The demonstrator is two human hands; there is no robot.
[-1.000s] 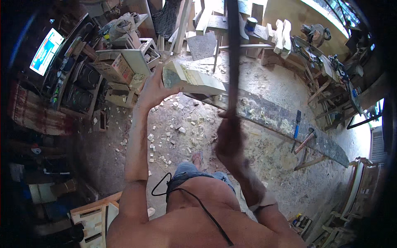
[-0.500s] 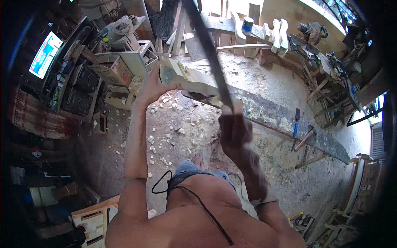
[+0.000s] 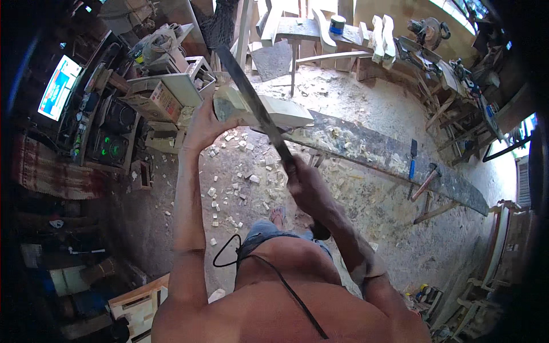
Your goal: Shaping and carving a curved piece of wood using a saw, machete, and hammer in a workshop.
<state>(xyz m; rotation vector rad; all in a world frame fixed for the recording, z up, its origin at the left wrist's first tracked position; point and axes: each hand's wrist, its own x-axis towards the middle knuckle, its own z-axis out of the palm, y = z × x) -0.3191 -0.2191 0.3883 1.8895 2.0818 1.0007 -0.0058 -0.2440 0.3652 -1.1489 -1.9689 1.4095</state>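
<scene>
My left hand (image 3: pixel 204 124) grips the near left end of a thick, pale piece of wood (image 3: pixel 291 112) with cut faces. The piece rests along the left end of a long, worn plank bench (image 3: pixel 380 146). In my right hand (image 3: pixel 311 186) is a machete (image 3: pixel 247 91), fingers wrapped round its handle, which they hide. The long dark blade slants up to the left and crosses in front of the wood; whether it touches cannot be told. A blue-handled chisel (image 3: pixel 412 160) and a hammer (image 3: pixel 426 182) lie farther right on the bench.
Wood chips (image 3: pixel 251 178) litter the floor. At the back, a bench (image 3: pixel 306 31) carries curved wooden pieces (image 3: pixel 384 39) and a blue-labelled tub (image 3: pixel 337 24). A circular saw (image 3: pixel 428 33) is at the back right. Left stand a cardboard box (image 3: pixel 151 100) and a lit screen (image 3: pixel 60 87).
The machete has swung down and left from a raised position, and my right hand has moved slightly left. My left hand still grips the wood.
</scene>
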